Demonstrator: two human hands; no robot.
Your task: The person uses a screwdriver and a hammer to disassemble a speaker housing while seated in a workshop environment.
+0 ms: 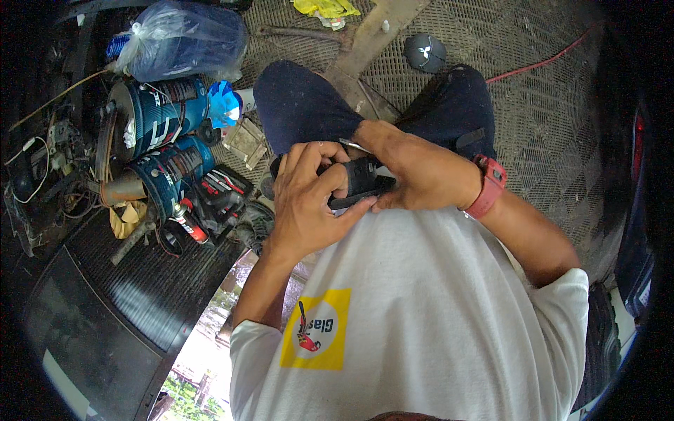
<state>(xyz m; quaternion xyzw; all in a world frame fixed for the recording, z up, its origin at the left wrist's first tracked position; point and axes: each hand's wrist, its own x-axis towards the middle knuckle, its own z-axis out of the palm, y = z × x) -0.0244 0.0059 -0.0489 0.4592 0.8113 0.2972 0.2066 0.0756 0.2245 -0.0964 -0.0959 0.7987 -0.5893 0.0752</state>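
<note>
My left hand [305,193] is closed around a black plastic part [362,177] held in front of my shirt, above my lap. The fingers curl over its left end, and the thumb lies along its near side. My right hand [421,172] grips the same part at its right end, with a red wristwatch [488,186] on that wrist. A thin, pale metallic strip [355,146] shows at the part's far edge beside my right hand; whether it belongs to the part cannot be seen. Both hands hide much of the part.
To the left lie blue buckets [165,116], a black bottle [223,188], a red spray can [188,223] and a clear bag of blue material [186,42]. A dark rounded thing with a white emblem [425,52] rests ahead on the woven-textured floor [554,133], near a red hose [537,64].
</note>
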